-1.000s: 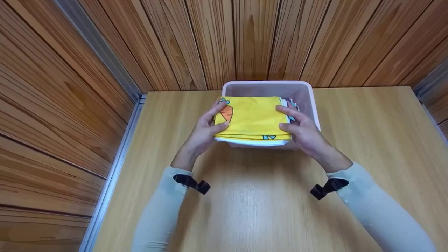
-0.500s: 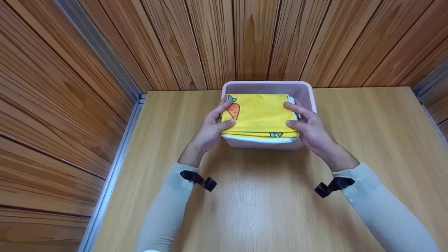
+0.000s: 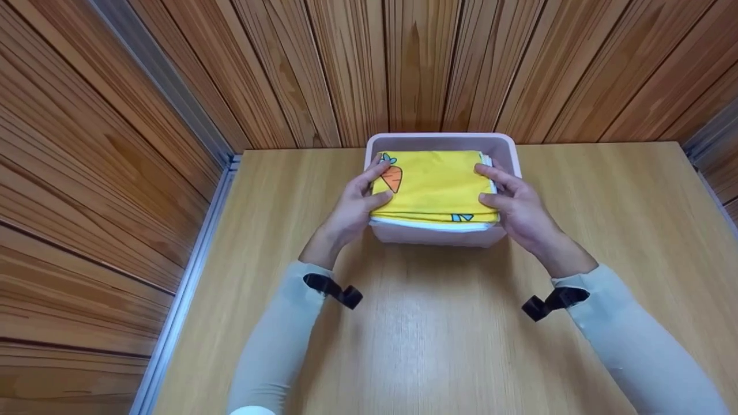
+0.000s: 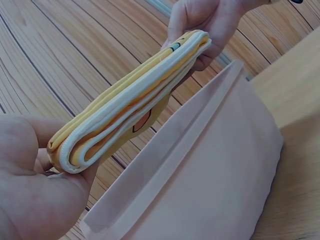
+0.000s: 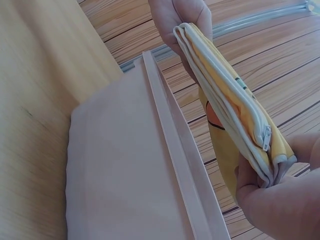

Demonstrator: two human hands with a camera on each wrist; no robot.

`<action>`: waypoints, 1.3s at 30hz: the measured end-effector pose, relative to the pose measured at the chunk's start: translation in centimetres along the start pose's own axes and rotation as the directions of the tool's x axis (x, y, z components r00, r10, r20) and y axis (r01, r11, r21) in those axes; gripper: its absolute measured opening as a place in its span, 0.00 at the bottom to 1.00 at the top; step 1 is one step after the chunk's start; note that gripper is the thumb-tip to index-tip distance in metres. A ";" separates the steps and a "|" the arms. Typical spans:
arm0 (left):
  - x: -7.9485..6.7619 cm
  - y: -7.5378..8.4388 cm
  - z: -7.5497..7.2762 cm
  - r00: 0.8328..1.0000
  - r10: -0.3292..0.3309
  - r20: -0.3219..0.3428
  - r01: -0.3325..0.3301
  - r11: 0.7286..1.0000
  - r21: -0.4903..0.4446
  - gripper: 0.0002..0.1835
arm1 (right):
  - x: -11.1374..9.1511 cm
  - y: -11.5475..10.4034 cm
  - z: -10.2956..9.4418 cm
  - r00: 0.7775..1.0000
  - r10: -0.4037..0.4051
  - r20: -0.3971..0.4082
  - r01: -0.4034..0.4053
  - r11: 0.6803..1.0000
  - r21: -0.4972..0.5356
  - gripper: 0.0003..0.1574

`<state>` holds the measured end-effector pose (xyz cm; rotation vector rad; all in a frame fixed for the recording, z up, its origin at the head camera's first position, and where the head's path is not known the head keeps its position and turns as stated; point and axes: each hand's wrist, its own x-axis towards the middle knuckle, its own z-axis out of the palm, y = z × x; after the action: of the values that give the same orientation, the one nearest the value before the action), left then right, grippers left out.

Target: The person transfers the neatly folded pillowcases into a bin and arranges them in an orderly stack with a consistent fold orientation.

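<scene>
Both hands hold a folded yellow pillowcase (image 3: 438, 184) with a carrot print, level above the bin's rim. My left hand (image 3: 353, 207) grips its left end, thumb on top and the other fingers partly hidden beneath. At the opposite end my right hand (image 3: 522, 210) pinches it the same way. White-edged layers of the pillowcase (image 4: 122, 107) show along its near side in the left wrist view. A zipper pull (image 5: 266, 139) hangs near the right hand in the right wrist view. Below is a pale pink plastic bin (image 3: 438, 236), its inside mostly hidden by the pillowcase.
The bin stands at the back of a light wooden table (image 3: 415, 334), close to a wood-plank wall (image 3: 415, 69). Another plank wall (image 3: 86, 173) rises on the left, with a metal rail (image 3: 193, 253) along the table's edge.
Both hands have carried the pillowcase rightward and slightly toward the back, so it now sits more centrally over the bin. Patterned cloth seen inside the bin earlier is now hidden.
</scene>
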<state>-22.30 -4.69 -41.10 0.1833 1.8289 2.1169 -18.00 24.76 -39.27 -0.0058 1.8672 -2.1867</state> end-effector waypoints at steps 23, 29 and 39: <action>2.3 1.3 1.1 0.999 0.008 0.036 -0.006 0.999 -0.047 0.32 | 1.5 -1.8 -1.0 0.998 0.010 -0.066 -0.014 0.998 -0.056 0.37; 3.0 1.8 1.4 0.999 0.011 0.031 -0.010 0.999 -0.032 0.31 | 2.0 -2.1 -1.2 0.997 0.008 -0.071 -0.013 0.997 -0.076 0.38; 4.1 2.1 1.9 1.000 -0.029 0.000 0.029 0.999 -0.038 0.32 | 2.5 -2.9 -1.6 0.993 0.037 -0.108 -0.049 0.993 -0.111 0.36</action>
<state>-25.93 -1.79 -39.18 0.1464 1.7798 2.1301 -21.29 26.21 -37.15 0.1294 2.0268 -2.0876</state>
